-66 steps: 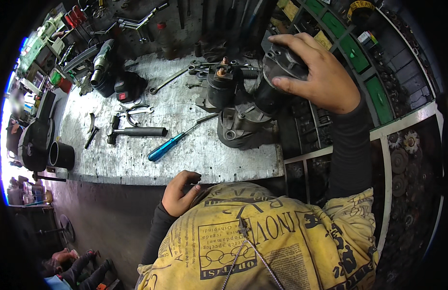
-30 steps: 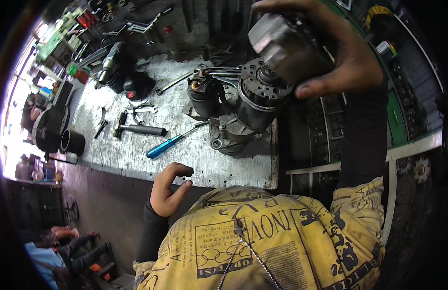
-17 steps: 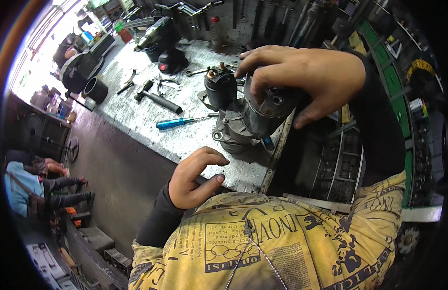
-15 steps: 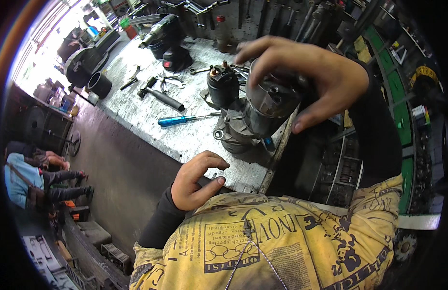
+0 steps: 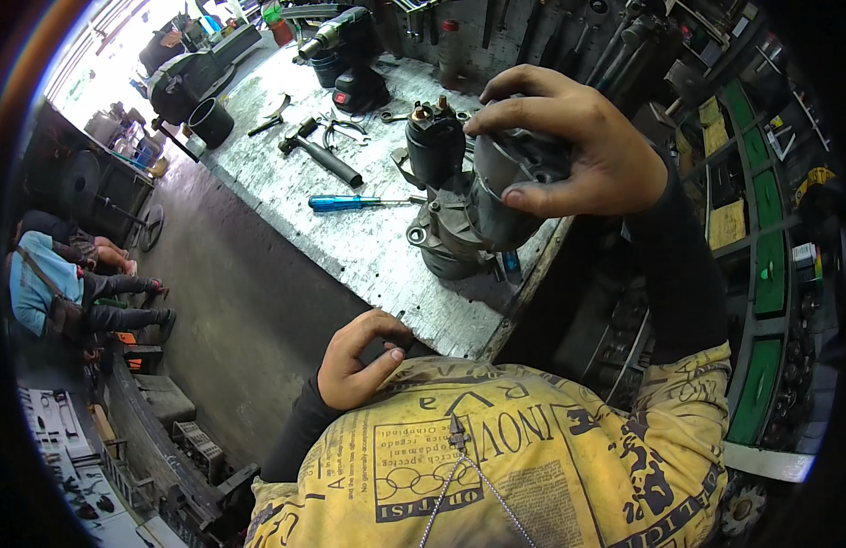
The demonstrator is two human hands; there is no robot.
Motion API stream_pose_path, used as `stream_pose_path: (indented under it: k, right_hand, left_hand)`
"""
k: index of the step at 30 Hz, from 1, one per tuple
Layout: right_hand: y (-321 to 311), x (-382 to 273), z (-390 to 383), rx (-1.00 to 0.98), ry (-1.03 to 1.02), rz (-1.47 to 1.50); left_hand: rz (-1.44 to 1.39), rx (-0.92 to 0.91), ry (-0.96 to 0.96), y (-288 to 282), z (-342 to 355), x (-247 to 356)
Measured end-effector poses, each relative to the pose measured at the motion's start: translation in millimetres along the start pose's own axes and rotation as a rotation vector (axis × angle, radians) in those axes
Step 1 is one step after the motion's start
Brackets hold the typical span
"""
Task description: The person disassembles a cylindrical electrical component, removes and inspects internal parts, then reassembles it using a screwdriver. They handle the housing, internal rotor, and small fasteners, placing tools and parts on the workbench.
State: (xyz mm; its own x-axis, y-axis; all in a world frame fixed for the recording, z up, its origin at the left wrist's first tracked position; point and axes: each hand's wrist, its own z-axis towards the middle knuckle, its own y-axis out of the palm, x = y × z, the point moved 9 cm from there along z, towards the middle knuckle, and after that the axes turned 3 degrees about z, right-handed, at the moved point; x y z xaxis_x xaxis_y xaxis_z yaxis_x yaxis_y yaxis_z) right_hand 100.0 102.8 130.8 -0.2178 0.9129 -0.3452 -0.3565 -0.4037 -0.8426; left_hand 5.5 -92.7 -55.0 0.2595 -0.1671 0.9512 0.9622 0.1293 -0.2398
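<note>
A starter motor (image 5: 496, 201) stands upright on the metal-topped workbench (image 5: 341, 247), near its right edge. Its black solenoid (image 5: 434, 151), with copper-coloured terminals on top, rises on the left side. My right hand (image 5: 578, 137) is wrapped over the motor's upper end, thumb on the near side and fingers across the top. My left hand (image 5: 359, 361) hovers by the bench's front edge, close to my shirt; its fingers are curved, with a gap to the thumb and nothing visible in it. A blue-handled screwdriver (image 5: 336, 203) lies just left of the motor.
On the bench are a hammer (image 5: 322, 157), pliers (image 5: 345, 135) and a cordless power tool (image 5: 350, 55). A dark cylinder (image 5: 211, 122) stands at its left edge. Green drawers (image 5: 766, 274) line the right side. A person in a light-blue shirt (image 5: 41, 283) is far left.
My right hand has come down from above the starter motor and closed around its upper end. My left hand has drawn back slightly, away from the motor.
</note>
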Motion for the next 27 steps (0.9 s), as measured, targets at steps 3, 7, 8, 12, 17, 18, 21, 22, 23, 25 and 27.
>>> stream_pose_path:
  k: [3,7,8,12,17,18,21,22,23,25,27]
  right_hand:
    - [2.3,-5.6,-2.0,-0.042,-0.091,-0.116]
    - [2.6,-4.9,-1.1,-0.006,-0.091,-0.044]
    - [0.2,-7.8,-0.9,0.019,-0.144,-0.057]
    - [4.7,1.2,-1.7,-0.091,-0.127,0.09]
    - [2.4,-1.3,-8.2,0.006,-0.099,-0.089]
    - [3.3,-4.0,-9.6,0.032,-0.093,-0.156]
    - [2.7,-8.8,-13.0,0.134,-0.032,-0.243]
    - [4.8,-9.2,-13.3,0.134,-0.015,-0.246]
    - [4.9,-9.0,-13.5,0.15,0.003,-0.247]
    - [4.2,-8.2,-13.2,0.165,0.016,-0.243]
    - [3.9,-9.0,-12.4,0.163,-0.009,-0.235]
  left_hand:
    - [-0.016,0.011,-0.015,1.4,-2.0,-0.4]
    - [-0.002,0.005,-0.02,3.9,-1.6,1.8]
    - [-0.001,0.003,-0.025,4.4,-1.3,2.4]
    - [0.047,0.014,0.014,2.8,3.8,10.7]
    - [0.159,0.043,0.101,-4.6,18.3,26.8]
    - [0.158,0.044,0.113,-5.3,20.9,29.6]
    - [0.157,0.048,0.11,-5.8,27.2,32.9]
    - [0.157,0.048,0.113,-5.4,28.4,33.8]
    - [0.159,0.049,0.112,-4.9,29.5,33.9]
    - [0.158,0.051,0.111,-4.2,31.0,33.7]
    - [0.156,0.048,0.113,-3.7,31.6,33.3]
